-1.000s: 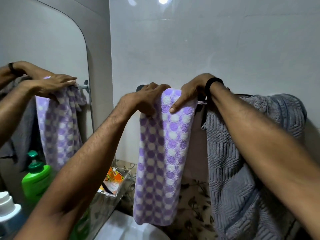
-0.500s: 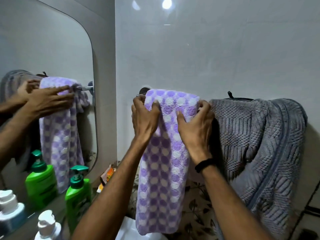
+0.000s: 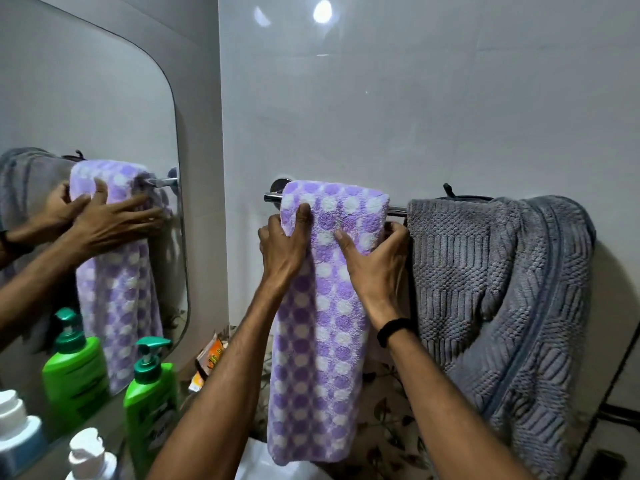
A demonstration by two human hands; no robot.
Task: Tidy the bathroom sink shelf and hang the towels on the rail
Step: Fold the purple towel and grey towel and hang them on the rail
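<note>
Purple towel [image 3: 322, 306] on rail [image 3: 396, 212] | L hand [image 3: 282, 256] + R hand [image 3: 375, 268] fingers grasping its edges | rail mostly hidden

one head-worn wide-angle view, close to a white tiled wall, facing it roughly level and tipped slightly down; the chrome towel rail [image 3: 396, 212] sits just right of centre, a rounded wall mirror [image 3: 104, 140] fills the 9 o'clock side, and forearms enter from 6 o'clock, so there is no second view to overlap
</note>
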